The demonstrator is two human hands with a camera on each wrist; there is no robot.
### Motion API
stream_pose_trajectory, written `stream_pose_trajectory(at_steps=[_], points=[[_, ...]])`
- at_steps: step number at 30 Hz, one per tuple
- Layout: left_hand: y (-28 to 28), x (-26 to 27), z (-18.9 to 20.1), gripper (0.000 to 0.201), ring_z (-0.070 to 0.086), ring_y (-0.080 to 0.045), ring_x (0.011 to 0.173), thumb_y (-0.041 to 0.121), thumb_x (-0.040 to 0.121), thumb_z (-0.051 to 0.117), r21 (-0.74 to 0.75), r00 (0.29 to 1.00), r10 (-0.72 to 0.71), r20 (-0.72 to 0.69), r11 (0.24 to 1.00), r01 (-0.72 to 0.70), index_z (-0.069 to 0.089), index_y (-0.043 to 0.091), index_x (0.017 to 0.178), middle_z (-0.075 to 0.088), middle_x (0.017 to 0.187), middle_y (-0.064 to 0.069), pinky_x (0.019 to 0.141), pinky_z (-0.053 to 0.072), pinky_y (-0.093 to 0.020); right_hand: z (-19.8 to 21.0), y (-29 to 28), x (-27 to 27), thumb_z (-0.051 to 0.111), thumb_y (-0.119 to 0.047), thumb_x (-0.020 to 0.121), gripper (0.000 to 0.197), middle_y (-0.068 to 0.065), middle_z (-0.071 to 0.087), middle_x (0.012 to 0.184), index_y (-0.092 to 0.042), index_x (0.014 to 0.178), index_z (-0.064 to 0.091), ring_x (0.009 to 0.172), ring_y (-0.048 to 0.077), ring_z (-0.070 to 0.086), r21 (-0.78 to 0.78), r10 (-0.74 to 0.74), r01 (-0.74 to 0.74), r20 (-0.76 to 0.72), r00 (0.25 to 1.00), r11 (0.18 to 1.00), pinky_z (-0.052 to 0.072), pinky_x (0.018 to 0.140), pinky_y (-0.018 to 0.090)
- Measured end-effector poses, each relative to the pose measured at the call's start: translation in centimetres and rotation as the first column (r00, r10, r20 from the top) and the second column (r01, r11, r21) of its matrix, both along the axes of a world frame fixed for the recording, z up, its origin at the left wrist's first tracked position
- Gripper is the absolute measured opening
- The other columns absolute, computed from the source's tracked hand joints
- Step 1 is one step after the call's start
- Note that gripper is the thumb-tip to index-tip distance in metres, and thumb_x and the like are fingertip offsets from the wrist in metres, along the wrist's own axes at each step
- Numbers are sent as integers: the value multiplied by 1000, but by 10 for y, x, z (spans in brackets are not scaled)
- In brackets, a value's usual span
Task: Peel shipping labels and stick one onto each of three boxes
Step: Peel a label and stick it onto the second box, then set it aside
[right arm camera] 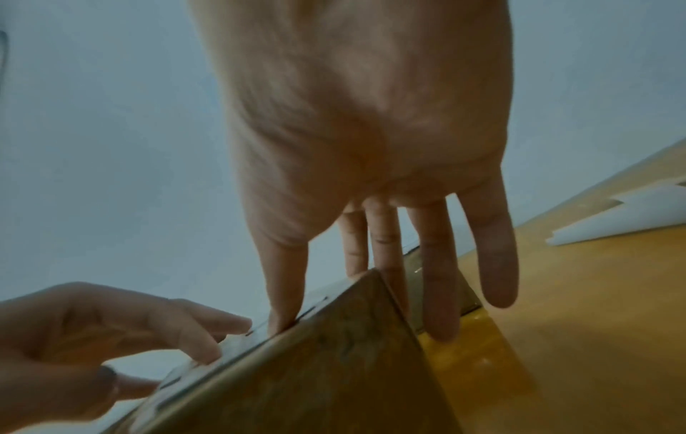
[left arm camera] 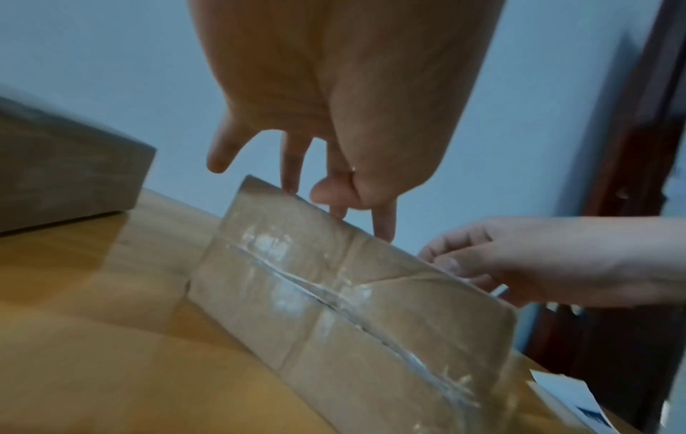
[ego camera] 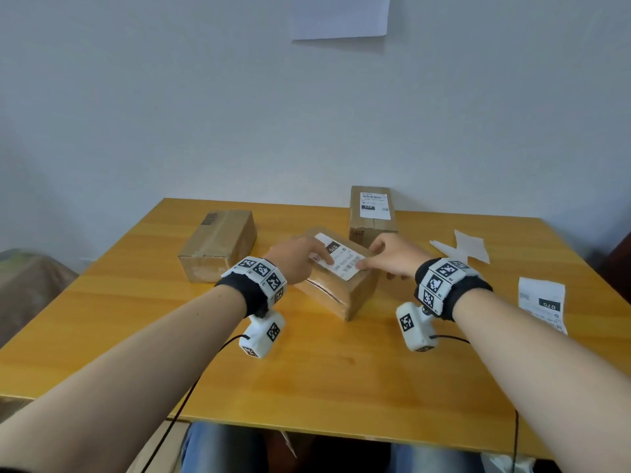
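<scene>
Three brown cardboard boxes stand on the wooden table (ego camera: 307,370). The middle box (ego camera: 345,295) lies at an angle with a white shipping label (ego camera: 343,259) on its top. My left hand (ego camera: 309,257) presses fingertips on the label's left part. My right hand (ego camera: 380,259) presses its thumb on the label's right edge, its fingers straight down past the box's far side (right arm camera: 438,293). The far box (ego camera: 373,220) carries a label (ego camera: 375,202) on top. The left box (ego camera: 218,249) shows no white label. The wrist views show the middle box (left arm camera: 352,308) and the label's edge (right arm camera: 230,349).
Peeled white backing papers (ego camera: 467,249) lie at the right rear of the table. A strip of unpeeled labels (ego camera: 543,303) rests near the right edge. A sheet of paper (ego camera: 341,15) hangs on the wall behind. Cables trail from both wrist cameras over the front edge.
</scene>
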State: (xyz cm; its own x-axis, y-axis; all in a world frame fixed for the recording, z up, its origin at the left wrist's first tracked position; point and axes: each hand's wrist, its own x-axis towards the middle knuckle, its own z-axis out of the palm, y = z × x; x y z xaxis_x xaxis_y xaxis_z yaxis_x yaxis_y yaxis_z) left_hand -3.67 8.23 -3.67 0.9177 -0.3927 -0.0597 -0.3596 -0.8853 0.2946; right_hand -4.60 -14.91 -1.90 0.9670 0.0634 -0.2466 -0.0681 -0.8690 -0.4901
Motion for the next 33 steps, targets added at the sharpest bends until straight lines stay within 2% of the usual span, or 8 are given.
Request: stream_pose_trajectory(at_steps=[4, 7, 11, 15, 19, 24, 30, 33], points=[[21, 6, 0, 42, 55, -24, 126, 1, 97, 43, -120, 985, 88, 145, 990, -71, 75, 23, 112, 60, 139, -1, 101, 52, -42, 7, 7, -6, 80, -56, 84, 93, -2, 59, 125, -22, 157, 35, 78, 21, 77, -31, 41, -45, -123, 992, 999, 59, 65, 32], [32, 10, -3, 36, 55, -26, 124, 6, 98, 47, -115, 924, 213, 317, 976, -185, 68, 22, 122, 61, 133, -2, 97, 52, -46, 14, 16, -14, 82, -50, 85, 102, -3, 64, 114, -21, 163, 23, 63, 16, 74, -42, 102, -114, -213, 972, 993, 55, 50, 24], [31, 14, -12, 42, 54, -25, 127, 13, 100, 46, -105, 876, 284, 389, 959, -265, 52, 22, 141, 58, 139, 0, 96, 52, -45, 20, 25, -24, 82, -40, 89, 61, 11, 79, 103, -12, 136, 53, 54, 14, 73, 36, 179, -176, -312, 933, 984, 50, 42, 17], [16, 13, -19, 51, 57, -26, 122, 21, 102, 45, -315, 869, 366, 333, 912, -263, 35, 14, 151, 57, 141, -4, 86, 57, -43, 19, 30, -32, 79, -38, 93, 43, 7, 79, 72, -16, 123, 56, 53, 17, 73, 97, 208, -185, -361, 909, 978, 51, 41, 18], [-2, 14, -18, 51, 56, -28, 123, 32, 104, 42, -194, 878, 274, 392, 958, -212, 33, 16, 151, 55, 143, -7, 89, 55, -44, 19, 34, -35, 71, -39, 99, 27, -1, 73, 57, -20, 112, 58, 47, 10, 70, 110, 241, -214, -415, 877, 971, 49, 41, 14], [-24, 6, -22, 53, 53, -34, 124, 48, 105, 35, -116, 923, 247, 295, 968, -222, 32, 21, 151, 49, 144, -10, 88, 54, -50, 13, 37, -30, 72, -49, 95, 34, 9, 78, 70, -17, 104, 64, 54, 15, 73, 79, 219, -206, -457, 862, 975, 51, 44, 16], [-31, 3, -33, 77, 41, -38, 138, 67, 101, 20, -29, 971, 198, 133, 980, -196, 24, 15, 158, 48, 148, -21, 109, 43, -53, 5, 34, -24, 74, -54, 92, 51, 13, 80, 82, -8, 112, 66, 67, 21, 76, 64, 201, -193, -454, 868, 979, 56, 51, 19], [-35, 2, -37, 82, 35, -40, 140, 70, 100, 21, 65, 971, 193, 141, 977, -204, 21, 14, 160, 44, 150, -23, 110, 41, -53, 1, 33, -20, 74, -58, 90, 55, 16, 81, 89, -5, 103, 69, 78, 26, 76, 51, 194, -192, -467, 863, 980, 57, 56, 21]])
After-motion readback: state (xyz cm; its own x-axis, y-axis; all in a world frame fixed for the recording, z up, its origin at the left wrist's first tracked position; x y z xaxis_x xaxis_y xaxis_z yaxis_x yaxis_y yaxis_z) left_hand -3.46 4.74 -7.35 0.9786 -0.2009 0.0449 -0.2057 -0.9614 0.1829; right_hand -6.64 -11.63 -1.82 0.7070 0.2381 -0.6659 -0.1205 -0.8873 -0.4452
